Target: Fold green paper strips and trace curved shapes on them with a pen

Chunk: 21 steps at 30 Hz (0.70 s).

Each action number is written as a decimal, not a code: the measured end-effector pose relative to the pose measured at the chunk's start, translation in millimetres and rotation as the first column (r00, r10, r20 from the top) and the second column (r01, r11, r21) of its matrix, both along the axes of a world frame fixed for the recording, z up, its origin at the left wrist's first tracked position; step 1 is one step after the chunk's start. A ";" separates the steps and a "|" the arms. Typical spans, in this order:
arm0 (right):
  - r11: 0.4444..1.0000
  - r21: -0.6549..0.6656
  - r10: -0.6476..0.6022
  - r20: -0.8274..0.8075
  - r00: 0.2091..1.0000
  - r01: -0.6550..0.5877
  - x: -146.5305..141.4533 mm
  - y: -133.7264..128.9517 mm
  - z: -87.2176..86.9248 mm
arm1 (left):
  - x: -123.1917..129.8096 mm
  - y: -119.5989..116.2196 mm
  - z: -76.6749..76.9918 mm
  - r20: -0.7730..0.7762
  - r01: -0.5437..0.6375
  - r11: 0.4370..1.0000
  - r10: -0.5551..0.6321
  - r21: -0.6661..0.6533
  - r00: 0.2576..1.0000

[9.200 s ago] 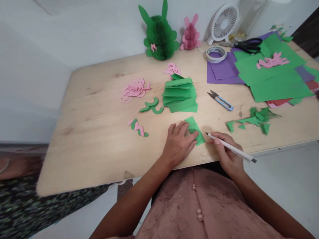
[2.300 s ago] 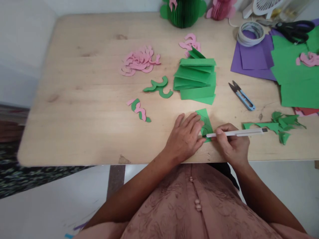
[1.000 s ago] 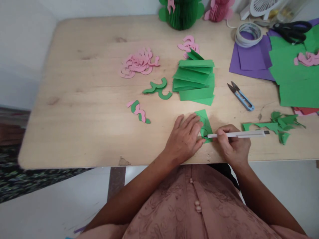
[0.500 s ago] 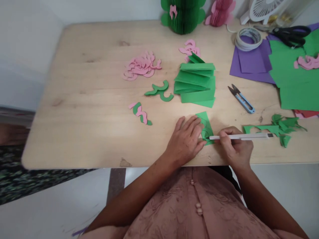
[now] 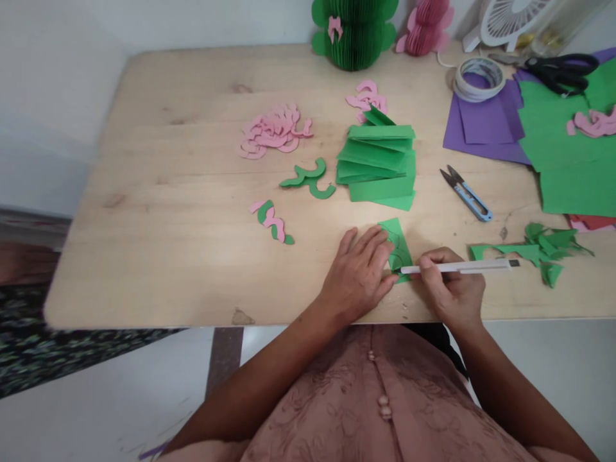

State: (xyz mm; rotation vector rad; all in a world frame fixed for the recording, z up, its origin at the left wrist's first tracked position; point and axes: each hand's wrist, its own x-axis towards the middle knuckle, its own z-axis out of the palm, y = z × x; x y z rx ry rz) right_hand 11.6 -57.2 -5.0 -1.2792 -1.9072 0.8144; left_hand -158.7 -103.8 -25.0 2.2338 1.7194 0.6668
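Note:
A small green paper strip (image 5: 397, 232) lies near the table's front edge, with a curved line drawn on it. My left hand (image 5: 359, 276) rests flat on the strip's left side, its fingers spread over the paper. My right hand (image 5: 452, 285) is closed round a white pen (image 5: 471, 265), whose tip touches the strip's lower part. Beyond my hands is a stack of folded green paper (image 5: 378, 160). Left of the stack lie green curved cutouts (image 5: 315, 179) and a pink and green wavy piece (image 5: 272, 222).
Pink cutouts (image 5: 274, 131) lie further back. At right are blue snips (image 5: 469, 196), green scraps (image 5: 543, 247), tape rolls (image 5: 479, 80), black scissors (image 5: 561, 70) and purple paper (image 5: 491, 119). Green (image 5: 356, 35) and pink (image 5: 426, 25) honeycomb shapes stand behind. A person's hand (image 5: 24, 262) shows at far left.
My right hand and the pen have shifted slightly left, and the pen tip is a little lower on the green strip. My left hand stays on the paper.

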 end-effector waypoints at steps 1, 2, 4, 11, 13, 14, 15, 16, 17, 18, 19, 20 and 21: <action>1.000 -0.002 0.004 0.002 1.000 -0.004 -0.3 0.1 0.3 | 0.0 0.0 -0.1 0.001 0.000 1.000 0.000 0.000 1.000; 1.000 -0.002 0.008 0.001 1.000 -0.008 -0.6 0.2 0.6 | 0.1 -0.1 -0.3 0.001 0.000 1.000 0.000 -0.001 1.000; 1.000 0.002 0.018 -0.002 1.000 -0.018 -1.2 0.5 1.2 | 0.2 -0.2 -0.4 0.002 -0.001 1.000 0.001 -0.002 1.000; 0.999 0.039 0.025 0.050 0.998 -0.027 -2.2 1.5 3.2 | 0.6 -0.5 -0.1 0.007 -0.002 1.000 0.002 0.005 1.000; 0.998 0.056 0.032 0.059 0.998 -0.035 -2.2 1.6 3.2 | 0.6 -0.5 -0.1 0.001 -0.004 1.000 0.004 0.003 1.000; 0.997 0.065 0.036 0.060 0.998 -0.040 -2.0 1.6 3.1 | 0.6 -0.6 -0.2 0.000 -0.005 1.000 0.005 0.004 1.000; 0.997 0.072 0.038 0.057 0.998 -0.042 -1.7 1.5 2.9 | 0.5 -0.6 -0.3 -0.001 -0.006 1.000 0.006 0.007 1.000; 0.996 0.077 0.038 0.053 0.998 -0.042 -1.4 1.4 2.6 | 0.4 -0.6 -0.4 0.000 -0.005 1.000 0.005 0.010 1.000; 0.996 0.080 0.035 0.051 0.998 -0.039 -1.0 1.2 2.3 | 0.3 -0.6 -0.5 0.001 -0.004 1.000 0.004 0.013 1.000; 0.996 0.081 0.031 0.049 0.998 -0.035 -0.6 1.0 2.0 | 0.3 -0.6 -0.6 0.001 -0.004 1.000 0.004 0.015 1.000; 0.996 0.083 0.025 0.049 0.998 -0.029 -0.2 0.7 1.7 | 0.2 -0.6 -0.7 0.001 -0.004 1.000 0.004 0.016 1.000; 0.996 0.085 0.019 0.049 0.999 -0.023 0.1 0.5 1.5 | 0.2 -0.6 -0.8 0.000 -0.003 1.000 0.003 0.016 1.000; 0.996 0.085 0.013 0.048 0.999 -0.017 0.3 0.2 1.4 | 0.1 -0.6 -0.9 -0.002 -0.003 1.000 0.003 0.016 1.000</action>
